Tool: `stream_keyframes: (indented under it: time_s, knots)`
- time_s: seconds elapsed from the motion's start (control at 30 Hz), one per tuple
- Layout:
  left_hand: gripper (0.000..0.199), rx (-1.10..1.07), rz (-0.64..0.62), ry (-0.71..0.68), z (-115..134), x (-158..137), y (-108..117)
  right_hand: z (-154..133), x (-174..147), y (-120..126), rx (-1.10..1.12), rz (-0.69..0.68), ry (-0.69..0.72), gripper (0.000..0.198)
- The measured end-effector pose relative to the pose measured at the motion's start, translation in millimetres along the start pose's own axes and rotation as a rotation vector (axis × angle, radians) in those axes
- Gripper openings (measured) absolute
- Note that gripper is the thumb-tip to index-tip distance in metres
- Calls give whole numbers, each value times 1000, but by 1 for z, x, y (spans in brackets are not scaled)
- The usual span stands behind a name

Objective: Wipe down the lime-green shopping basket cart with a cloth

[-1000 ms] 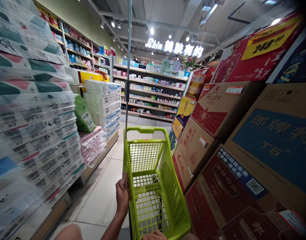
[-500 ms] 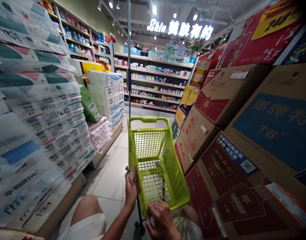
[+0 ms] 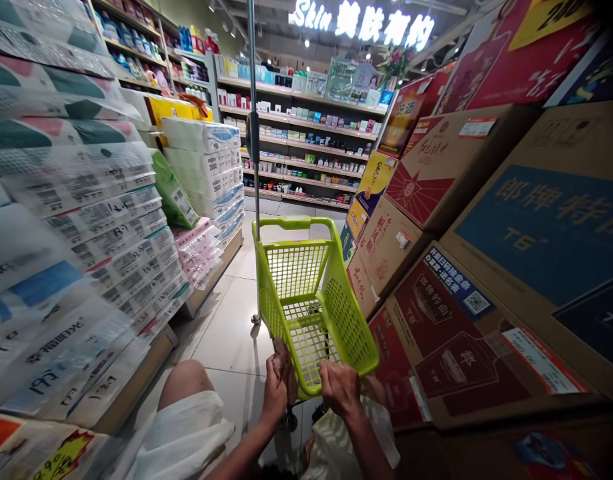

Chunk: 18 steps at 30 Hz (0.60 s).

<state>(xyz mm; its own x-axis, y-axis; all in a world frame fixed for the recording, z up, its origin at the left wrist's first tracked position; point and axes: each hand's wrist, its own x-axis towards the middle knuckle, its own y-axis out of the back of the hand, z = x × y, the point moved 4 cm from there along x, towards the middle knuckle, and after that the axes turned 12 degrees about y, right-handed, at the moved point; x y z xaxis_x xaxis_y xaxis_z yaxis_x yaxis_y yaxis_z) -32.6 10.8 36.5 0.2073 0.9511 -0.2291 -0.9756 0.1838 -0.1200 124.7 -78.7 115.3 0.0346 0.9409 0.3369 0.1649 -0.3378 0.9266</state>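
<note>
Nearest to you, in the lower middle of the frame, both hands are at the green basket (image 3: 353,327). The fingers of your right hand (image 3: 341,388) are curled over its near rim. The fingers of your left hand (image 3: 277,381) are bent at the near left corner; how firmly they grasp, I cannot tell, because the palm is hidden. Below them a dark wheel (image 3: 289,420) shows on the floor (image 3: 223,340).

To guide the basket well, share the force equally between both hands, so that it does not twist. Mind the right side: its wall is just beside the stacked cartons (image 3: 443,300). On the left, the wrapped packs (image 3: 121,213) leave more room. Watch also the tall pole (image 3: 256,190) at the far left corner, which could catch on something. Farther, in the upper middle, are shelves (image 3: 296,87) under a lit sign (image 3: 363,23).
</note>
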Motion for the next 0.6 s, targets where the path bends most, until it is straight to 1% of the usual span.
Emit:
stream_keyframes:
  time_s: [0.03, 0.1, 0.17, 0.23, 0.3, 0.4, 0.47, 0.53, 0.6]
  knots:
    - [55, -11, -14, 17, 2, 0, 1, 0, -1, -2, -12, 5, 7, 51]
    - [55, -31, -3, 16, 16, 9, 2, -1, -1, -5, -37, 22, 23, 50]
    - [56, -36, 49, -12, 33, 22, 3, -5, 0, -9, -73, 51, 23, 51]
    - [58, -24, 107, -18, 40, 28, 5, -12, 2, -12, -113, 91, 11, 54]
    - [60, -27, 118, -2, 34, 25, 7, -21, 3, -13, -149, 139, 5, 57]
    - [59, -79, 39, 8, 13, 6, 13, -33, -1, -14, -166, 179, 40, 57]
    - [57, -68, -16, 16, 2, -10, 20, -37, -6, -15, -161, 166, 64, 56]
    - [56, -2, -59, 44, -1, -23, 28, -37, -13, -18, -155, 140, 73, 54]
    - [58, 46, -70, 68, 6, -32, 36, -35, -20, -21, -127, 117, 79, 53]
